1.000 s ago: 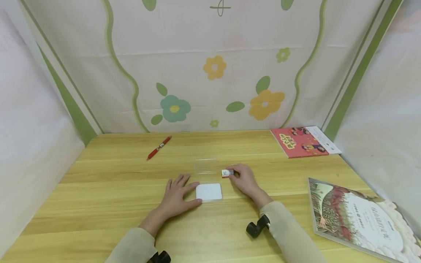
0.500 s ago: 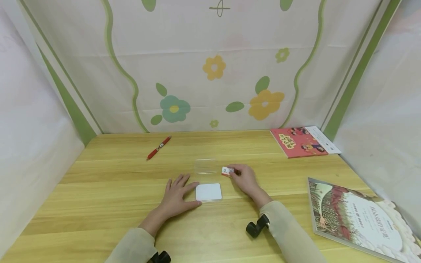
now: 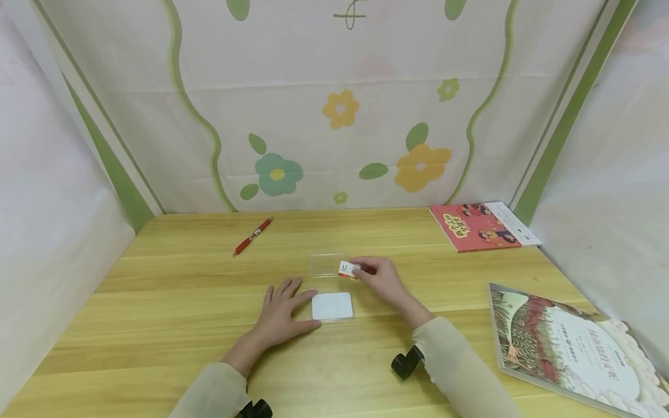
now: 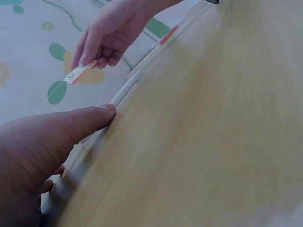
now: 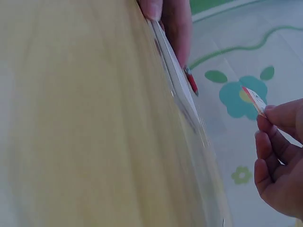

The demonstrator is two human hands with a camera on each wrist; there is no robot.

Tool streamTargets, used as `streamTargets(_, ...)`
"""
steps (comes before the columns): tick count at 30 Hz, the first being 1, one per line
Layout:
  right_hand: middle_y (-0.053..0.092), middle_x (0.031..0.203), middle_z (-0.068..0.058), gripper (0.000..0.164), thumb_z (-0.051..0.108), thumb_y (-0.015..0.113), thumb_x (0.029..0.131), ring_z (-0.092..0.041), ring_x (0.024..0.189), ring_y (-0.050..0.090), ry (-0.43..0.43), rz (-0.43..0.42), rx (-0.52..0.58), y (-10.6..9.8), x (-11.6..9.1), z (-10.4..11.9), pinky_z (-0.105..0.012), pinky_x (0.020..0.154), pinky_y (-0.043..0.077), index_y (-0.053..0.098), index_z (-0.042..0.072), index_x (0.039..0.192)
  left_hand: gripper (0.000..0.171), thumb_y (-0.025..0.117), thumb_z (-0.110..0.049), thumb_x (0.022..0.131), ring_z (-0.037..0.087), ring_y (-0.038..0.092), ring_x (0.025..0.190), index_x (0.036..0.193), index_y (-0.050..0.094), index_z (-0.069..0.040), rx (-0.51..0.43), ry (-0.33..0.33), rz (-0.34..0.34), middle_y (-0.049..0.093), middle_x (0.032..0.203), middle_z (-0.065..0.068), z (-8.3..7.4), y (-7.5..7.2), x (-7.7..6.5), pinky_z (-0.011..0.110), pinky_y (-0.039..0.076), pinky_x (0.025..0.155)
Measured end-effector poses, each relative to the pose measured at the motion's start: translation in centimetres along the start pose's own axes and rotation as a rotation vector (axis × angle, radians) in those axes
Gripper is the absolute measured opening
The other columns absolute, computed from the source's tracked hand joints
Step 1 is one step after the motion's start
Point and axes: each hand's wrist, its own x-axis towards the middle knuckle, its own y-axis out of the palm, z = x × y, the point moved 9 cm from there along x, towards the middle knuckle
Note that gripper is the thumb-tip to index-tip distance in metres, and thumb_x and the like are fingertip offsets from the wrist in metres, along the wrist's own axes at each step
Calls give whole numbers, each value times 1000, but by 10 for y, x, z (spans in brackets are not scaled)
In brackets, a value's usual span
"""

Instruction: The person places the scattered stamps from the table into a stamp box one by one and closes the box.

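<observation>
My right hand (image 3: 384, 281) pinches a small white card (image 3: 346, 269) between thumb and fingers. It bears a dark letter-like mark and a red strip along its lower edge. The right wrist view shows the card (image 5: 254, 100) as thin and tilted, off the table. My left hand (image 3: 282, 313) lies at the left end of a shallow clear box holding white cards (image 3: 332, 306), its thumb at the near edge and forefinger at the far edge. Just beyond the box is a clear plastic lid (image 3: 325, 265), its right end partly behind the held card.
On the wooden table (image 3: 157, 325) a red pen (image 3: 253, 237) lies at the back left. A red book (image 3: 475, 226) is at the back right, and a larger illustrated book (image 3: 575, 348) at the front right. Flower-printed cloth (image 3: 340, 58) stands behind the table.
My right hand has shifted left with the small card, from right of the clear lid to over its right end. The card's tilt has changed. My left hand stays put.
</observation>
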Motion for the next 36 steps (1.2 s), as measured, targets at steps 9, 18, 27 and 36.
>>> streamTargets(9, 62, 81, -3, 18, 5, 61, 78, -12, 63, 48, 0, 148, 97, 37, -11, 12, -21, 53, 40, 65, 2, 96, 63, 58, -56, 71, 33, 17, 125, 122, 51, -21, 16, 4, -15, 30, 135, 14, -1, 0, 1, 57, 2, 94)
streamTargets(18, 59, 75, -9, 16, 0, 60, 78, -13, 62, 45, -18, 218, 85, 53, -27, 20, -20, 54, 37, 64, -3, 93, 63, 58, -56, 71, 32, 16, 125, 123, 50, -20, 15, 0, -2, 30, 135, 13, -3, 2, 1, 56, 2, 94)
streamTargets(27, 60, 82, -4, 14, 3, 61, 78, -15, 71, 50, -52, 220, -59, 64, -29, 15, -25, 63, 41, 66, 2, 91, 62, 60, -54, 71, 33, 17, 125, 122, 51, -19, 9, 0, -16, 31, 135, 14, -2, 0, 0, 57, 2, 94)
streamTargets(36, 52, 72, 7, 15, 6, 63, 76, -10, 68, 46, -115, 213, -168, 69, -28, 8, -24, 62, 40, 67, 7, 90, 63, 59, -55, 71, 33, 17, 125, 122, 51, -19, 12, 5, -19, 30, 135, 15, 0, 0, 0, 56, 2, 94)
